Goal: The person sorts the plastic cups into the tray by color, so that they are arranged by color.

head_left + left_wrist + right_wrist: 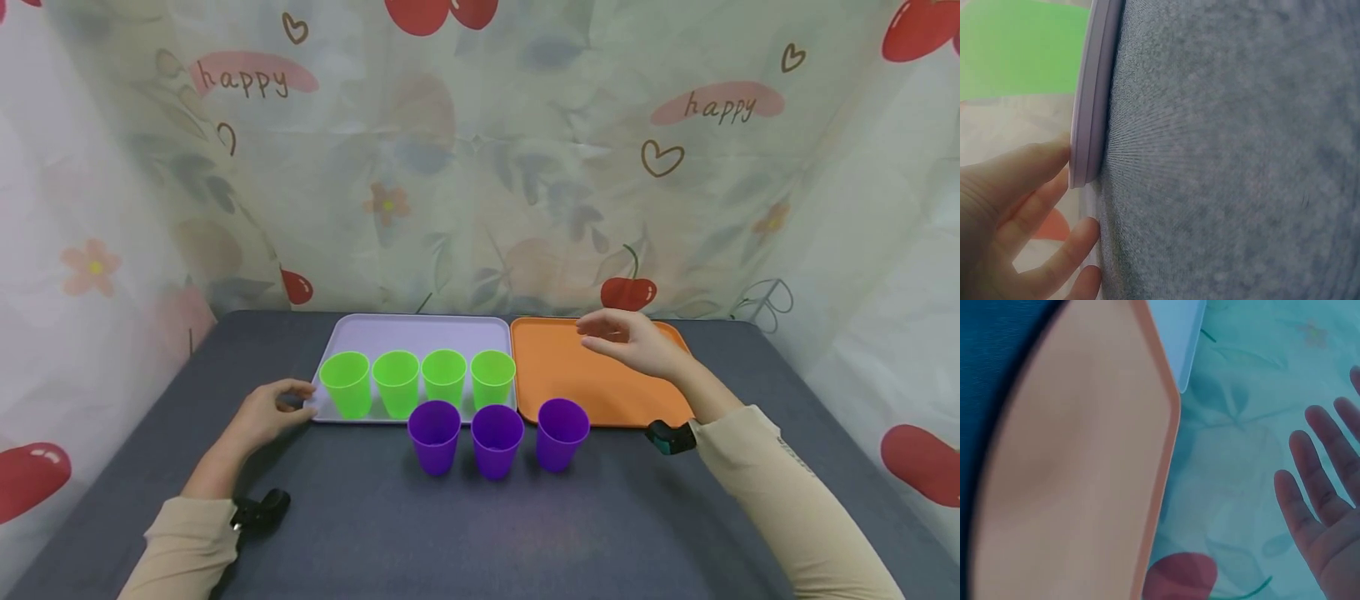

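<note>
My left hand (260, 418) is at the near left corner of a lilac tray (420, 331). Its thumb and forefinger touch the tray's rim (1091, 100), fairly straight and a little spread. Several green cups (396, 385) stand upright in a row on that tray. Over the back of an orange tray (592, 404) hovers my right hand (633, 343), apart from it and holding nothing. The right wrist view shows its fingers (1305, 447) extended. Three purple cups (497, 442) stand upright in a row on the table in front of the trays.
Both trays lie side by side near the far edge of the dark grey table (480, 533). A printed cloth (480, 167) hangs behind the table and along both sides. Black wrist cameras (261, 510) are strapped to both wrists.
</note>
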The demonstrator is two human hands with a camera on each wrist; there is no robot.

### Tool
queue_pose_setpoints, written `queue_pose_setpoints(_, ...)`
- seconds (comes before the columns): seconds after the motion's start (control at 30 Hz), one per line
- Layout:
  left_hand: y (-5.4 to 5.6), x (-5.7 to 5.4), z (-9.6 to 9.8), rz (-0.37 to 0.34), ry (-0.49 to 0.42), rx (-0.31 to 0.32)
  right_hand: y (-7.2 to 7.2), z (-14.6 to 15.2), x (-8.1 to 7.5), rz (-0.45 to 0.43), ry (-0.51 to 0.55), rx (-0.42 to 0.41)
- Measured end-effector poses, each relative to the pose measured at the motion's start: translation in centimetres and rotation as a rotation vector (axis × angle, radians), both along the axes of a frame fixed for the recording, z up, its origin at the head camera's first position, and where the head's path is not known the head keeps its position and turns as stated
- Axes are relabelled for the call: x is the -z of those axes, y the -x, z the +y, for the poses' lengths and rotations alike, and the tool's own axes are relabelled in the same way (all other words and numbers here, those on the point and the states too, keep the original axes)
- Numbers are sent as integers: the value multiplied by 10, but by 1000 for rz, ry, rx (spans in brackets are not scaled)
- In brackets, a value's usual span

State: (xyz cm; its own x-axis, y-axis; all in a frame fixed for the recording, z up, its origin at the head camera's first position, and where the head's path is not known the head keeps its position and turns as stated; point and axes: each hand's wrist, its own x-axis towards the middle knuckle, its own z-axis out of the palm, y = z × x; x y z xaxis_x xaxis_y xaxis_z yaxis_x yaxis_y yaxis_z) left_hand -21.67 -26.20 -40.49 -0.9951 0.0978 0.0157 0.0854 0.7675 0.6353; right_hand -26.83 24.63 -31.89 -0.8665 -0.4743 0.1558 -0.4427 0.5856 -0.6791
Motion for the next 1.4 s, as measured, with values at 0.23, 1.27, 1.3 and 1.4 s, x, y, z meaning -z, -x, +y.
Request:
queue_pose_setpoints(0.23,-1,-1,1,0,-2,1,-19,29,14,19,-9,119)
queue_pose_setpoints(1.27,0,-1,0,4,-5,6,-59,133,81,-104,-254,508)
queue_pose_setpoints(1.3,0,-1,0,4,-5,6,-60,134,82,-103,-256,501)
queue_pose_setpoints(1.4,0,-2,0,7,0,7,-61,136,85,-100,-257,484)
